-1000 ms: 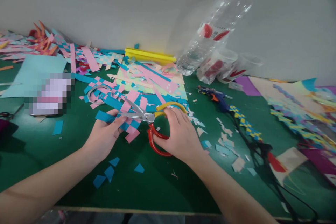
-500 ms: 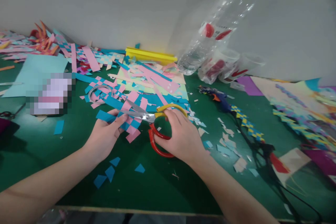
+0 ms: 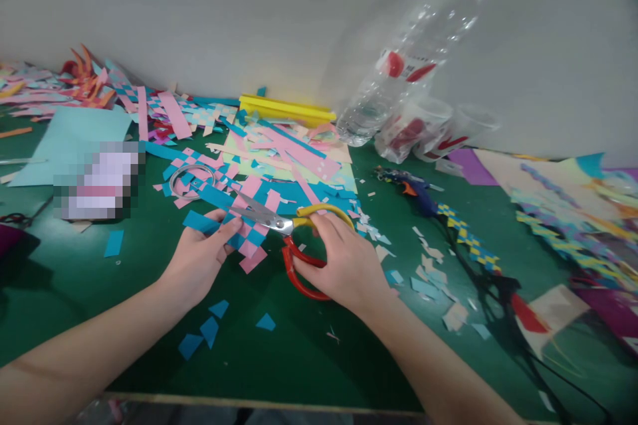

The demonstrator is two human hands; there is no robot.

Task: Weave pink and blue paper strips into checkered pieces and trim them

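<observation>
My left hand [image 3: 199,259] pinches a woven piece of blue and pink paper strips [image 3: 248,235] between thumb and fingers, with a blue strip end sticking out to the left. My right hand [image 3: 343,255] grips scissors [image 3: 280,224] with one yellow and one red handle. The blades point left over the woven paper, close to my left fingertips, and stand slightly apart. Just behind lies a roll of clear tape [image 3: 192,182] on another blue and pink woven piece [image 3: 182,163]. Several blue paper scraps [image 3: 209,331] rest on the green table in front of my left hand.
A phone-like blurred object [image 3: 102,179] lies on light-blue paper [image 3: 74,136] at left. Paper strips [image 3: 299,153] and a yellow folded strip [image 3: 286,109] lie behind. A plastic bottle [image 3: 409,70] and plastic cups [image 3: 419,126] lean by the wall. A glue gun [image 3: 416,191] lies right.
The scissor blades have come closer together over the woven paper. Both hands stay in nearly the same place; the view has shifted slightly.
</observation>
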